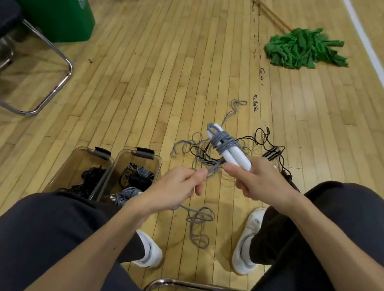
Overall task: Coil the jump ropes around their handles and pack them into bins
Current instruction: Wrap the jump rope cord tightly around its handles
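Gripping white handles (233,156) half-wound in grey rope (222,141) — right hand (259,182), left hand (180,184) pinching the rope's slack, two bins (116,165) on floor.

Handles (237,159): white plastic, smooth, mildly glossy.
Rope (222,141) wound on the handles: grey woven cord, matt.
Black rope (272,153) just behind the handles: thin, smooth, dull.
Bins (72,168) left of the handles: clear brown-tinted plastic, glossy, with matt black clips.
Floor (164,64): narrow pale wood strips, varnished to a soft sheen.
Mop (303,49) far beyond the handles: green cloth strips, matt.
Stick (260,3) of the mop: bare wood.
Chair frame (49,96) far left of the handles: chromed metal tube, mirror-bright.
Dustbin (57,1) beyond and left of the handles: green plastic, smooth, faint shine.
Trousers (56,237) nearer than the handles: dark cloth, matt.
Shoes (245,243): white, smooth, leather-like.
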Action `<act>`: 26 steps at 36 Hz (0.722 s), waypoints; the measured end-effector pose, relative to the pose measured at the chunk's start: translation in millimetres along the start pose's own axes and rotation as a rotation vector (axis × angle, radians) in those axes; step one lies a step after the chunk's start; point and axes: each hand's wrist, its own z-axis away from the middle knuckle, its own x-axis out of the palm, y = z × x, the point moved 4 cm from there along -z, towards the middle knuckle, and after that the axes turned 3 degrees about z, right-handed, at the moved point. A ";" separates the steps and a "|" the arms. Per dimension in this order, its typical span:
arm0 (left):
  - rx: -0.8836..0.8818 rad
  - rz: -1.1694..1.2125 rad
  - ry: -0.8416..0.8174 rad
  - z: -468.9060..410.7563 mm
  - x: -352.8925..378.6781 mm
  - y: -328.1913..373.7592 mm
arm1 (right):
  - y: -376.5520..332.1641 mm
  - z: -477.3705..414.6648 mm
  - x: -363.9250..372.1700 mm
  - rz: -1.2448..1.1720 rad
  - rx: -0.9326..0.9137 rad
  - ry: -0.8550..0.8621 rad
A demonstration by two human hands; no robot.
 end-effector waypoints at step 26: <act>0.268 -0.881 0.040 12.7 -15.1 31.7 | 45.9 -9.1 36.8 0.321 0.464 -0.279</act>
